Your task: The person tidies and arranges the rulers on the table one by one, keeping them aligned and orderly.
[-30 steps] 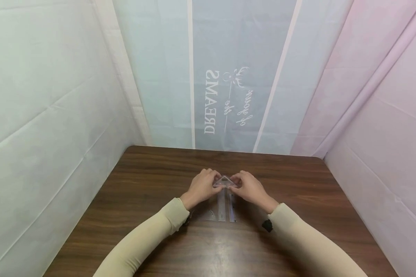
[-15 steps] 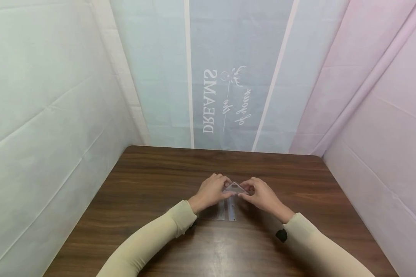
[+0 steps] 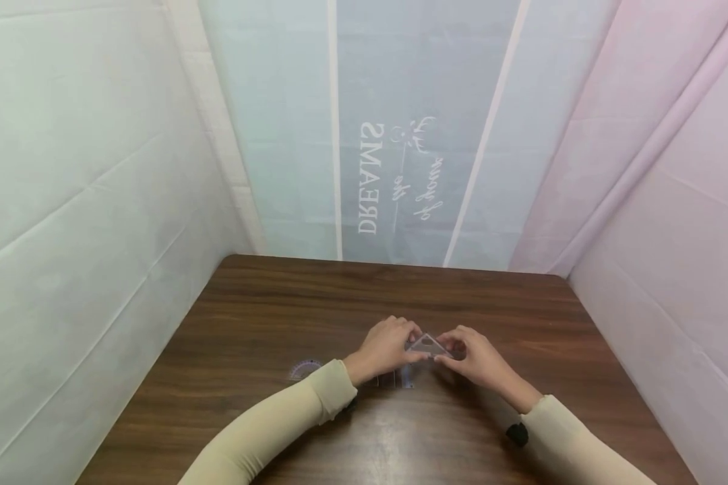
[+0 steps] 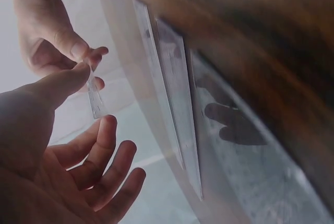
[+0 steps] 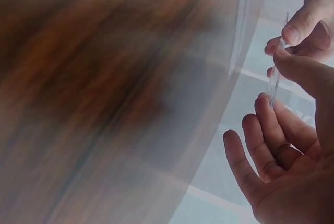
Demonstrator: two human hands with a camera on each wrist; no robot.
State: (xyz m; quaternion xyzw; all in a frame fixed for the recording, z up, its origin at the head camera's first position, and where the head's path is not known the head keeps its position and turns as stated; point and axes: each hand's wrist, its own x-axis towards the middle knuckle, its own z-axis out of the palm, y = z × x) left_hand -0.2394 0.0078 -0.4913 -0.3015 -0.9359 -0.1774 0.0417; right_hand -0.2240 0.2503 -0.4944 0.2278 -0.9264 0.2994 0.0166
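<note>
A small clear set square [image 3: 427, 345] is raised above the table between both hands, its right-angled corner pointing away from me. My left hand [image 3: 387, 347] pinches one end between thumb and fingers; my right hand [image 3: 480, 358] pinches the opposite end. Seen edge-on in the left wrist view, the set square [image 4: 95, 97] is a thin clear sliver. On the table, a clear ruler [image 3: 407, 377] lies just below the left hand. That view also has two narrow clear strips, one a ruler [image 4: 180, 91], beside a wider clear plastic sheet [image 4: 250, 153].
A clear protractor [image 3: 305, 368] with purplish markings lies left of the hands, partly covered by the left sleeve [image 3: 324, 394]. The brown wood-grain table [image 3: 267, 303] ends at hanging cloth [image 3: 291, 135] at the back, with pale cloth walls on both sides.
Both hands have moved right and slightly toward me, carrying the set square. The protractor has come into sight left of the sleeve, while the left hand and arm now cover more of the flat pieces.
</note>
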